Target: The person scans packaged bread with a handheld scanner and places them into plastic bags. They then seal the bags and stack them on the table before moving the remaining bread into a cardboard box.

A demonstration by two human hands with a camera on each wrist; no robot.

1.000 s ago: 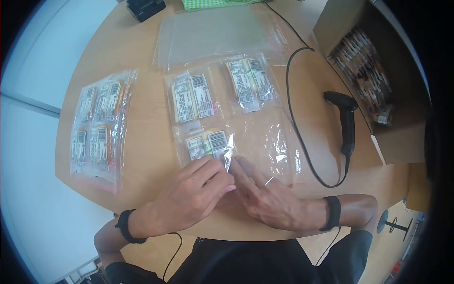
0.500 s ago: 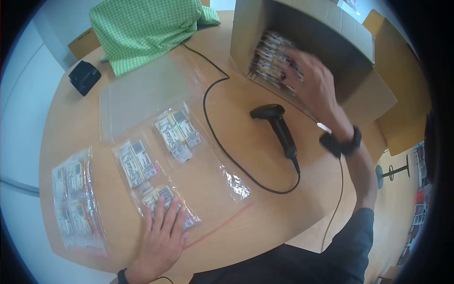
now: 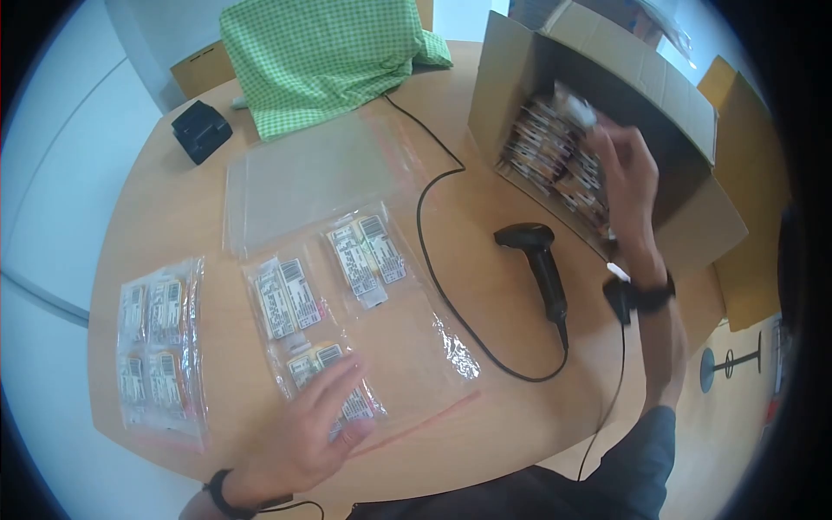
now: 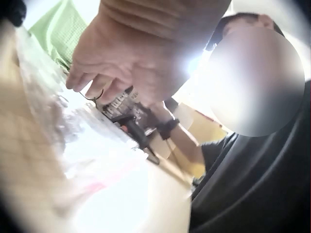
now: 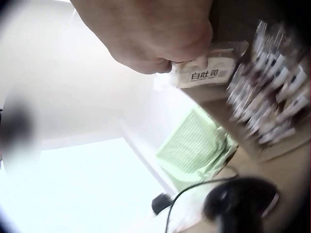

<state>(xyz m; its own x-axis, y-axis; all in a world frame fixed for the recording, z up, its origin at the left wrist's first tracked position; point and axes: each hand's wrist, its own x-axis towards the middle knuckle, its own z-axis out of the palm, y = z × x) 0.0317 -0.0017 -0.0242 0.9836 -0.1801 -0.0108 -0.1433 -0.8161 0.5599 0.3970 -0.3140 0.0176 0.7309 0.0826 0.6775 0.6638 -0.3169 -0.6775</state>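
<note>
My right hand (image 3: pixel 631 178) pinches a small clear packet of sliced white toast (image 5: pixel 206 73) by its edge, at the mouth of a cardboard box (image 3: pixel 501 82). Many similar toast packets (image 3: pixel 542 152) stand in rows inside that box. With fingers extended, my left hand (image 3: pixel 299 438) is over the lower-left packet (image 3: pixel 314 362) in a large clear plastic bag (image 3: pixel 416 342), hiding part of it. Two more labelled packets show in this bag, one at upper left (image 3: pixel 286 299) and one at upper right (image 3: pixel 366 256).
A filled bag of labelled packets (image 3: pixel 162 342) lies at the left. Flat clear bags (image 3: pixel 303 173) lie behind the middle bag. A black barcode scanner (image 3: pixel 539 264) and its cable (image 3: pixel 425 204) lie before the box. Green checked cloth (image 3: pixel 321 69) and a black stand (image 3: pixel 201 130) are at the back.
Both hands were together at the lower-left packet. The right hand then reached into the box and now holds a toast packet there. The left hand's fingers have lifted from the bag. The head view swung right.
</note>
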